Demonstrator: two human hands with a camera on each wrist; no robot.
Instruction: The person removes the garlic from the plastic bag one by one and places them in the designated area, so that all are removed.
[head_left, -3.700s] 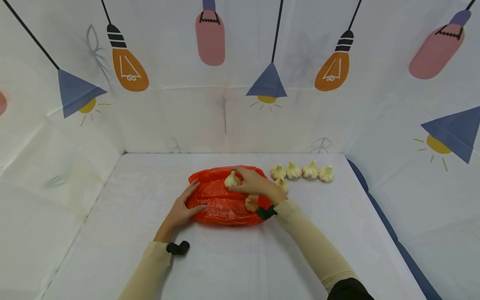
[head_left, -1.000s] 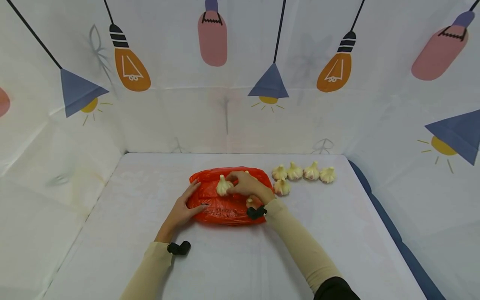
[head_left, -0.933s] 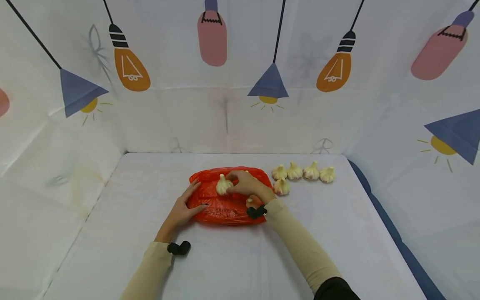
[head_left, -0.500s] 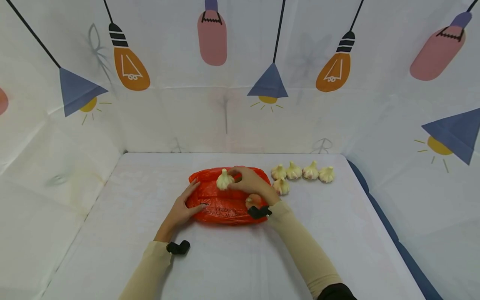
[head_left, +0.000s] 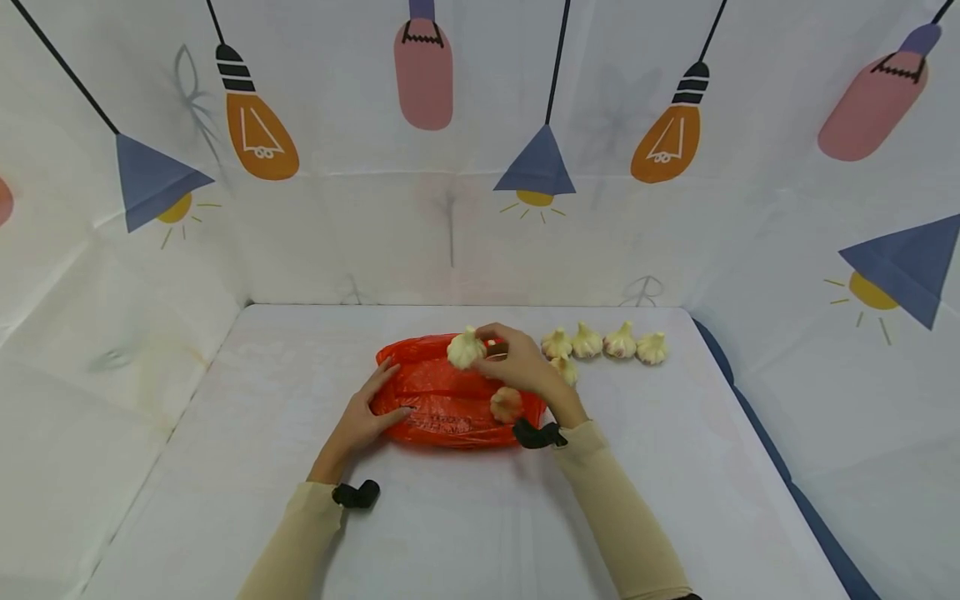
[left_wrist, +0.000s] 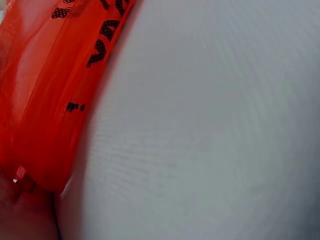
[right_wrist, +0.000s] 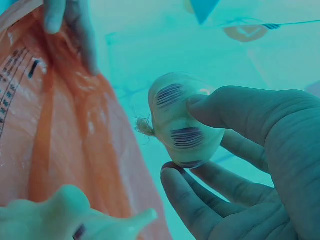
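Observation:
A garlic bulb (head_left: 466, 349) is pinched between the thumb and fingers of my right hand (head_left: 517, 360), over the back of a red plastic bag (head_left: 435, 383). The right wrist view shows the held bulb (right_wrist: 182, 120) with its root tuft toward the bag. My left hand (head_left: 362, 425) rests spread on the bag's left side, thumb toward the front and fingers toward the back. Another garlic bulb (head_left: 506, 405), tinted reddish, lies at the bag's right front. In the left wrist view, dark print marks the bag (left_wrist: 55, 90).
To the right of the bag, several garlic bulbs (head_left: 619, 340) sit in a row, with one bulb (head_left: 564, 370) in front of them, partly behind my right wrist. The white table (head_left: 450, 525) meets a wall cloth printed with lamps (head_left: 534, 162).
My right hand has lifted the garlic bulb and moved it slightly right and away, after holding it lower and further left over the bag. The left hand and the bag stay about where they were.

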